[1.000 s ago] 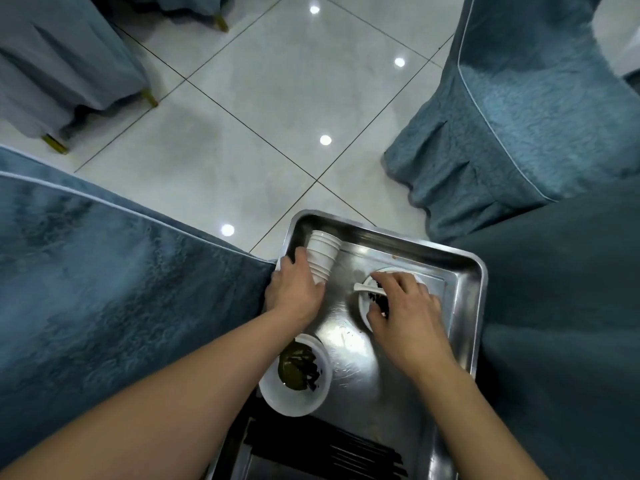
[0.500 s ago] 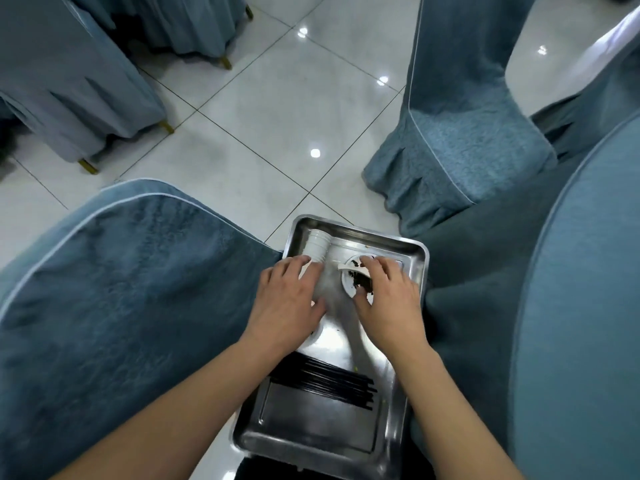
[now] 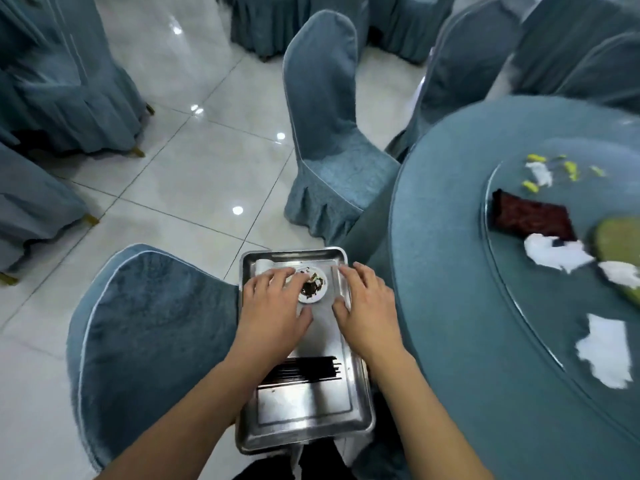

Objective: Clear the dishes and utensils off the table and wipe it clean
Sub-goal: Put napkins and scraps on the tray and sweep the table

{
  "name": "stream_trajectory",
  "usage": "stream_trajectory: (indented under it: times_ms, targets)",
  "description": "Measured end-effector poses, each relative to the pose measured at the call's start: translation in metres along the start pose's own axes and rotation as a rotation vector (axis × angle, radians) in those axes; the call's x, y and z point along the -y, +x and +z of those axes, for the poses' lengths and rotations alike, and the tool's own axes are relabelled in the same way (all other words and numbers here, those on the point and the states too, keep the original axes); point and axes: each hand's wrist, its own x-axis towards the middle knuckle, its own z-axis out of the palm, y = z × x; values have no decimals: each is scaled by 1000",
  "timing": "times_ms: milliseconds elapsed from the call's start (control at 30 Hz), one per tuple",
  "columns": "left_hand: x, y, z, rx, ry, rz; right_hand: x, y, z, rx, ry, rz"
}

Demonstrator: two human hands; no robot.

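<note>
A metal tray lies low in the middle, on a chair seat beside the round table. At its far end sit a small white bowl with dark residue and a lying stack of white cups. Black chopsticks lie across the tray's middle. My left hand is spread over the tray's far left, fingers reaching the cups and the bowl's edge, gripping nothing. My right hand rests with relaxed fingers on the tray's right rim. The table carries crumpled white napkins, a dark red cloth and yellow scraps.
A green plate sits at the right edge on the glass turntable. Blue-covered chairs stand around: one under my left arm, one ahead, more at the left and back. Glossy tiled floor lies between them.
My right hand let go of the bowl and moved to the tray's right rim. My left hand slid from the cups toward the bowl. The view rose, bringing the table into sight.
</note>
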Motion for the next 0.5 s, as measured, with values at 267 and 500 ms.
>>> stream_trajectory:
  times_ms: [267,500]
  targets:
    - [-55,-11,-17,15,-28,202,-28,-56,-48,-150,-20,198]
    - [-117,-12,-8,46,-60,352,-66,-98,-76,-215,-13,324]
